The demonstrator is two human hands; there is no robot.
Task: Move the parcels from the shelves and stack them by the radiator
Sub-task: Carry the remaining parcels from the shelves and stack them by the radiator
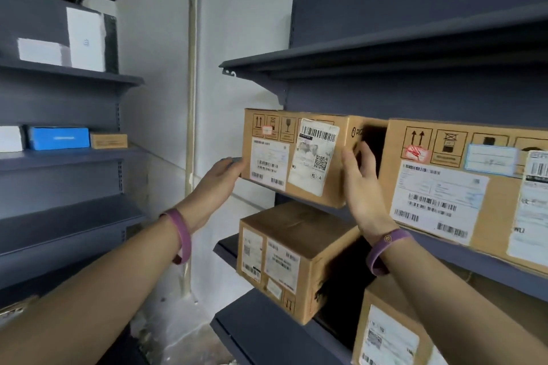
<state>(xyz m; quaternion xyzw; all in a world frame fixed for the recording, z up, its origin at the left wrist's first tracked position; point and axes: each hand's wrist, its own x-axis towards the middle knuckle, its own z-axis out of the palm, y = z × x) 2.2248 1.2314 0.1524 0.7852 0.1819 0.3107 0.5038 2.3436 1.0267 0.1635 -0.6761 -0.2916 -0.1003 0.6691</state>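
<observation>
Forearms (103,290) up, our left hand (221,175) presses flat on the left side of the box (296,157), our right hand (360,184) hooks its right edge on the shelf (474,259); squeezed unevenly, we reckon it could twist and drop.

Colour record: parcel shelving bay

Shelves (385,50) are finished in dark slate blue-grey and set against a white wall (160,68). The smaller upper parcel (296,157), larger upper parcel (462,187), lower parcel (296,261) and bottom parcel (391,329) are recorded in plain brown cardboard, each faced with white labels printed with black barcodes. Black handling symbols are printed on the upper two. A red-and-white sticker (416,154) and a pale blue label (490,158) are noted on the larger upper parcel. A bright blue box (59,138), white boxes (86,38), a purple left wristband (181,234) and a purple right wristband (385,249) are also listed.
</observation>
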